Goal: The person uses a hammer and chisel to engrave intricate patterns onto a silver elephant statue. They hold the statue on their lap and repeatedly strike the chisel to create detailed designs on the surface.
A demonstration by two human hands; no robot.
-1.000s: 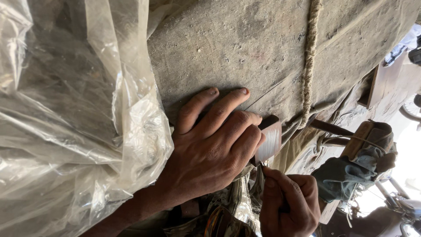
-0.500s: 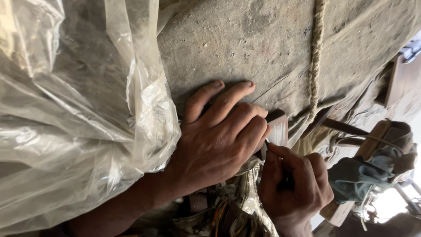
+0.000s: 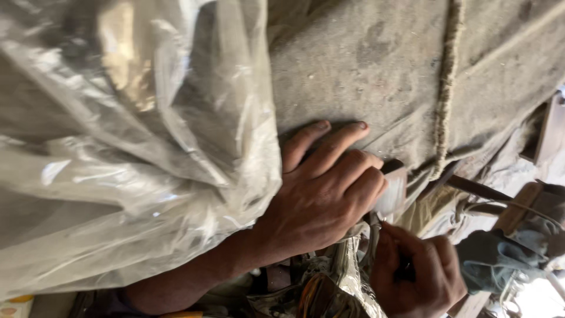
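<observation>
Big crumpled clear plastic sheet [image 3: 118,153] covers the left, beside the dusty grey fabric bundle [image 3: 376,65] w/ a rope seam. Your left hand [image 3: 321,194] lies flat on that fabric, fingers spread, touching a small pale flat block [image 3: 393,191]. Your right hand [image 3: 418,274], just below, is closed on a thin dark tool [image 3: 405,268].

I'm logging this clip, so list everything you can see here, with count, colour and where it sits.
plastic sheet: one, clear and crinkled, covering the left half.
cloth: one, dusty grey-brown, across the top and right.
rope: one, tan, running down over the cloth at upper right.
flat pale piece: one, whitish with a dark end, under the left fingertips.
rag: one, blue-grey, lower right.
left hand: pressed flat on the cloth.
right hand: closed on something small and dark, bottom right; too hidden to identify.
</observation>
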